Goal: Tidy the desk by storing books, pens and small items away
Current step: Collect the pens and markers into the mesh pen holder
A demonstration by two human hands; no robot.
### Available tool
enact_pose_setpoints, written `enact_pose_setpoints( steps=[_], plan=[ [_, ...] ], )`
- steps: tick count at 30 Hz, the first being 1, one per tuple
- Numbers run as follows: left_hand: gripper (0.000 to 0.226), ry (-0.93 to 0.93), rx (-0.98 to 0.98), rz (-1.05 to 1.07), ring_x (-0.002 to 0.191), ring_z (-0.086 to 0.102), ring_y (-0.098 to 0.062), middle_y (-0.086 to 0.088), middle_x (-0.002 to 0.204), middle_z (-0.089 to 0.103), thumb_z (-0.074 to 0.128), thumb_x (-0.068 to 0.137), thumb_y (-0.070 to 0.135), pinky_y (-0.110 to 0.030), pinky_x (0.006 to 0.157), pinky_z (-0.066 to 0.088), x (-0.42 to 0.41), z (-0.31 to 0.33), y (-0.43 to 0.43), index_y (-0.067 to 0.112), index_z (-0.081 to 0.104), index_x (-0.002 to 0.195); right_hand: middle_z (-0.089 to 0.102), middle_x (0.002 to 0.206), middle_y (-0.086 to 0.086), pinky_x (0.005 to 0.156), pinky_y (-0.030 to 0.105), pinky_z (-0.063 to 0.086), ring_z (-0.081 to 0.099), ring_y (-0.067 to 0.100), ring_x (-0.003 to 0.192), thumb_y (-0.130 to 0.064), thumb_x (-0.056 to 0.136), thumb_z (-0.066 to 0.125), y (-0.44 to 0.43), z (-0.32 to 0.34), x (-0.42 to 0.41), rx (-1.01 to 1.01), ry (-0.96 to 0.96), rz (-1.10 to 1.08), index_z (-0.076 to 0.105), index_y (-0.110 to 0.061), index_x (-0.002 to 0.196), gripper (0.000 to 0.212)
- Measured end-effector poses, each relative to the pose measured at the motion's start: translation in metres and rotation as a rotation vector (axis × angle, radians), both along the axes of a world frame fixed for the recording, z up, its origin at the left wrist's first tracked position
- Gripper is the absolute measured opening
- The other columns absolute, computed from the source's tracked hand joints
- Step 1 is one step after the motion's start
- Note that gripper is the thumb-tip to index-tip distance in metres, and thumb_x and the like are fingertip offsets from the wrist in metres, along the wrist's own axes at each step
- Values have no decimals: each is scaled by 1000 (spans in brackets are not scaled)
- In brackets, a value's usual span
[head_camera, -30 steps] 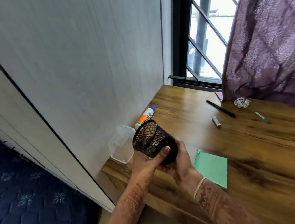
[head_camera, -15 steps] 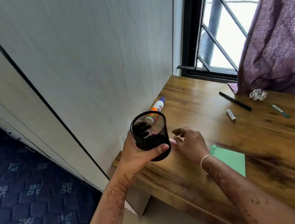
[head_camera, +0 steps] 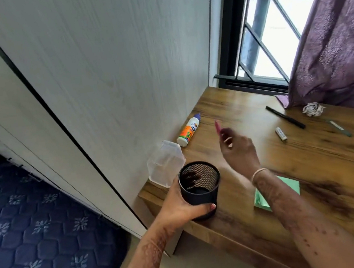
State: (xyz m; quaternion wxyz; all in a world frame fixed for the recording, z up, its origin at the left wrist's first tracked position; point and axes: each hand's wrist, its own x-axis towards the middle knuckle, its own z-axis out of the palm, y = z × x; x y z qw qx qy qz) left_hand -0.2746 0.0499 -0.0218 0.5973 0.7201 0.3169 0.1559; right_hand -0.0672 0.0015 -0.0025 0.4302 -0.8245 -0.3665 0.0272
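Observation:
My left hand (head_camera: 182,208) grips a black mesh pen cup (head_camera: 199,189), upright at the near left corner of the wooden desk (head_camera: 326,165). The cup looks empty. My right hand (head_camera: 238,148) is raised over the desk beyond the cup and pinches a small pink item (head_camera: 217,127), blurred by motion. Loose on the desk lie a glue bottle (head_camera: 189,133), a black pen (head_camera: 285,116), a short grey stick (head_camera: 281,134), a grey-green pen (head_camera: 340,127), a crumpled paper ball (head_camera: 312,109) and a green note pad (head_camera: 291,186), partly under my right forearm.
A clear plastic box (head_camera: 165,162) sits at the desk's left edge against the pale cabinet wall (head_camera: 117,74). A window (head_camera: 270,29) and a purple curtain (head_camera: 336,47) close the far side. A blue mattress (head_camera: 36,221) lies at lower left.
My right hand let go of the cup, picked up the small pink item and lifted it away over the desk. The left hand turned the cup upright and lowered it to the desk corner.

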Motion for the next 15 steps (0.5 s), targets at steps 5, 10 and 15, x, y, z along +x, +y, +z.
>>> enact_pose_setpoints(
  steps=[5, 10, 15],
  plan=[
    [90, 27, 38, 17, 116, 55, -1, 11, 123, 61, 93, 48, 30, -28, 105, 43, 22, -1, 5, 24, 50, 127, 62, 82, 6, 69, 38, 60, 69, 22, 71, -6, 92, 60, -23, 52, 13, 461, 584, 46, 57, -12, 89, 7],
    [82, 18, -15, -39, 111, 54, -1, 13, 120, 59, 92, 56, 15, -11, 86, 39, 54, 1, 4, 26, 49, 125, 71, 79, 12, 73, 25, 57, 68, 13, 71, -9, 85, 69, -34, 65, -3, 374, 507, 189, 65, -6, 83, 6],
    [72, -57, -9, -96, 100, 57, 6, 18, 105, 62, 89, 57, 0, -1, 71, 44, 87, 8, 0, 24, 53, 115, 73, 84, 0, 85, 27, 50, 65, 5, 82, -25, 81, 76, -49, 48, 2, 195, 416, 107, 72, -24, 77, 6]
  ],
)
